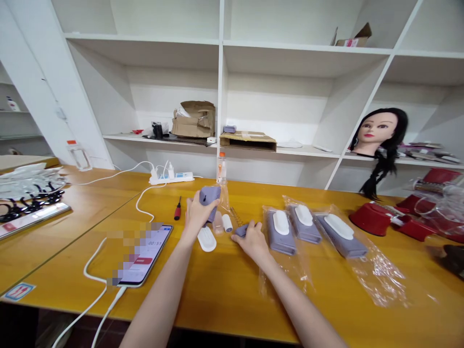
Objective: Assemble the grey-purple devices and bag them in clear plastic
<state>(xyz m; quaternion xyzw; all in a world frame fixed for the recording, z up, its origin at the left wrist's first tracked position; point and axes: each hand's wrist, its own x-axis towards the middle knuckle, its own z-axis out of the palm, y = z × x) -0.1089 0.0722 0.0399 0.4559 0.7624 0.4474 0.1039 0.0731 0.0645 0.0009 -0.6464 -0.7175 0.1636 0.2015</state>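
My left hand (197, 212) is closed around a grey-purple plastic housing (210, 195), held upright just above the table. My right hand (255, 239) pinches a smaller grey-purple part (240, 231) close to the tabletop. Between the hands lie a white oval piece (207, 239) with ridges, a clear cylinder (218, 223) and a white cylinder (226, 223) with a dark end. A coil spring (236, 216) rests behind the small part, partly hard to make out.
To the right lie three grey-purple devices with white oval tops (281, 222) on clear plastic bags (380, 275). A red-handled screwdriver (177, 211), a phone (148, 256) with a white cable, and a power strip (172, 178) are at left. A bottle (221, 168) stands behind.
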